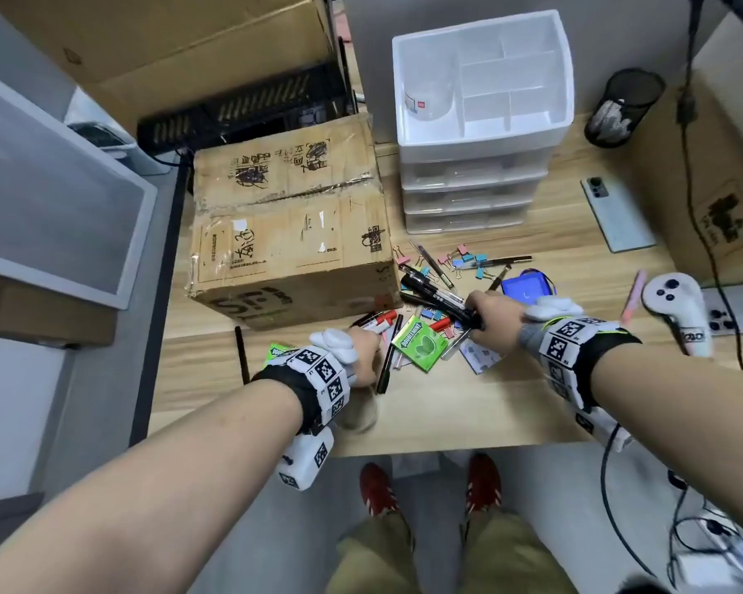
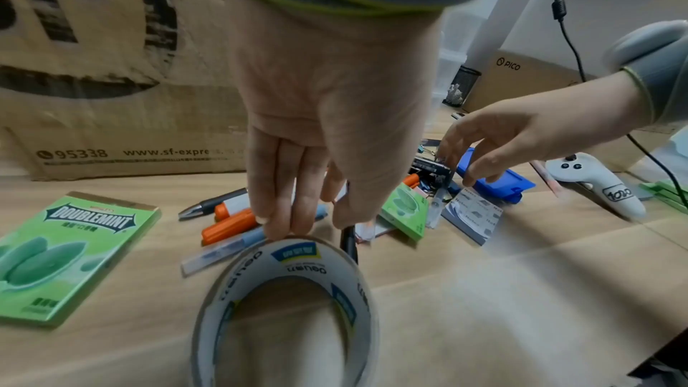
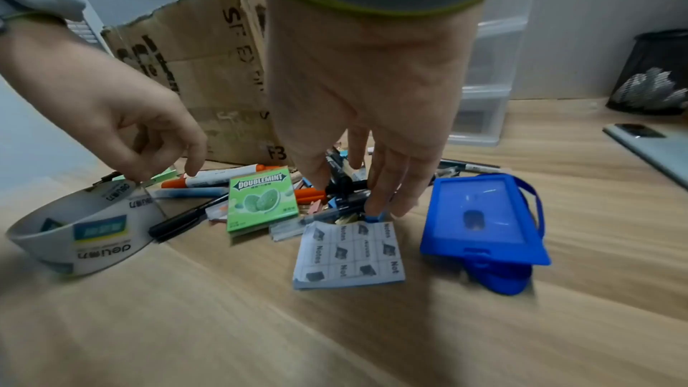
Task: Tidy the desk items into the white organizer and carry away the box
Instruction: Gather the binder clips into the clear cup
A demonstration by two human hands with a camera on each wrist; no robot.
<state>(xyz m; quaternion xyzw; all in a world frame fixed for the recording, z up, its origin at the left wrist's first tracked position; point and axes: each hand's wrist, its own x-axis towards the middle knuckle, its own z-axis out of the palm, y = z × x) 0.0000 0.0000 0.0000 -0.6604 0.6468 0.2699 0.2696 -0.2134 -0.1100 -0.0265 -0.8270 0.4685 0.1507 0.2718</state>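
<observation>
On the desk (image 1: 468, 413), the cardboard box (image 1: 290, 233) sits left of the organizer (image 1: 481, 117). The stationery pile (image 1: 430, 302) lies in front of both, the phone (image 1: 617, 216) right of the organizer, the mesh cup (image 1: 625, 107) behind it.

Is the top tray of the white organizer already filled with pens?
No, in the head view the white organizer shows bare compartments, and the pens lie in the pile on the desk.
</observation>
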